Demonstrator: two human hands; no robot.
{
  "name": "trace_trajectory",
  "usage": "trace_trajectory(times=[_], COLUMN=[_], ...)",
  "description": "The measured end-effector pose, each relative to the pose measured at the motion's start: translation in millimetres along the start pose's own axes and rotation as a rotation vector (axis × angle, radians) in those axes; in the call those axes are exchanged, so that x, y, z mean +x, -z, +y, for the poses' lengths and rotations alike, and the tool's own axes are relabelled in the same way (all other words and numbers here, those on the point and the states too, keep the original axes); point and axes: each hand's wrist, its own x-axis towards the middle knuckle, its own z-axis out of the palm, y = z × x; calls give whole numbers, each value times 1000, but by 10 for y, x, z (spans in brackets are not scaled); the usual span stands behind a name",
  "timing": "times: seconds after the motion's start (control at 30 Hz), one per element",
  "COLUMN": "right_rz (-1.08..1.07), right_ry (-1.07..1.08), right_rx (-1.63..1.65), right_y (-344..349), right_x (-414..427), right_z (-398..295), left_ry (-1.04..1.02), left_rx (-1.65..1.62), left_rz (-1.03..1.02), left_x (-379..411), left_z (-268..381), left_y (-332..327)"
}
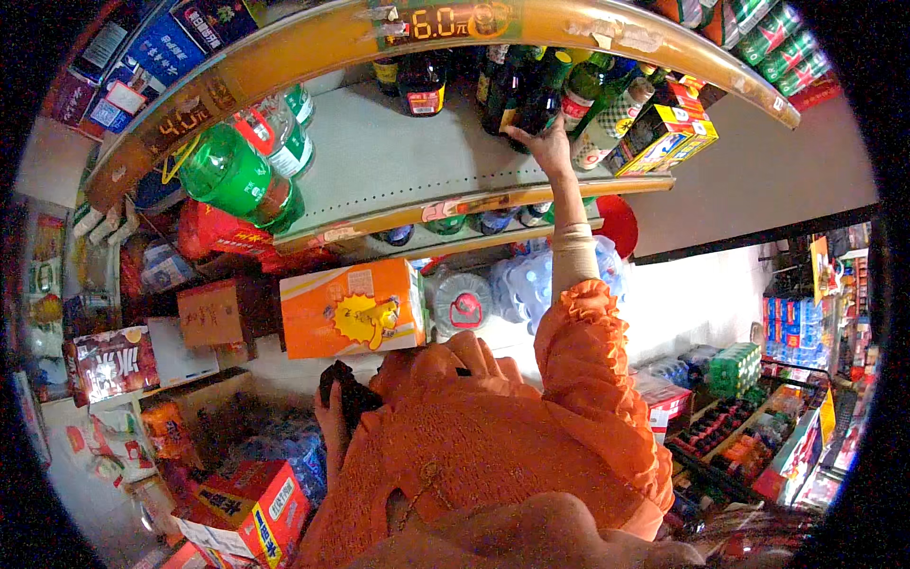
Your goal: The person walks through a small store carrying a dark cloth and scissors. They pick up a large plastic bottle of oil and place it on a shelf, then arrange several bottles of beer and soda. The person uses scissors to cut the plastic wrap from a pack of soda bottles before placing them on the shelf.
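My right hand (546, 146) reaches up to the shelf, its thumb and fingers around the lower part of a dark glass bottle (544, 89) lying among other bottles. To its right are a green glass bottle with a red label (584, 85) and a bottle with a checkered label (613, 122). A dark bottle with a red and yellow label (424, 85) stands further left on the grey shelf (384, 142). Low on the left, my left hand (334, 409) is closed on a black cloth-like item (347, 391), whose exact kind I cannot tell.
Large green plastic bottles (231, 171) stand at the shelf's left end, a yellow box (668, 139) at its right. Below are an orange carton (353, 307) and a large clear bottle (462, 302). A red carton (245, 512) is at lower left, a drinks rack (746, 434) at right.
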Motion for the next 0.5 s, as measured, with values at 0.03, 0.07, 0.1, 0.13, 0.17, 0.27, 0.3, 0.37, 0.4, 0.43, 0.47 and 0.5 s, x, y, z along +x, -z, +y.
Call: trace_trajectory(times=[0.03, 0.07, 0.1, 0.13, 0.17, 0.27, 0.3, 0.37, 0.4, 0.43, 0.47, 0.5], right_rz=[-16, -26, -41, -55, -78, -44, 31, 114, 77, 71, 65, 59], right_ry=[1, 8, 14, 19, 4, -42, -67, -118, 30, 13, -4, -22], right_rx=[72, 42, 20, -2, 21, -93, -254, -393, -211, -176, -140, -104], right_y=[1, 14, -19, -51, -91, -181, -197, -330, -324, -323, -351, -362], right_x=[15, 27, 30, 17, 0, -19, -1, -115, -86, -86, -80, -81], right_z=[28, 57, 21, -63, -147, -243, -89, -417, -405, -401, -403, -434], left_ry=[11, 5, -2, -9, -14, -27, -25, -12, -5, 3, -2, -6], left_rx=[5, 20, 36, 55, 67, 37, -19, -71, -69, -68, -55, -42], left_rz=[-1, -16, -22, -29, -32, -70, -101, -91, -84, -78, -88, -97], left_x=[-13, 5, 20, 28, 28, 57, 52, 41, 48, 59, 94, 118], left_z=[31, 24, 17, 15, 23, 102, 161, 182, 162, 134, 55, 40], left_y=[-22, -33, -23, -17, -23, -88, -148, -148, -154, -158, -135, -138])
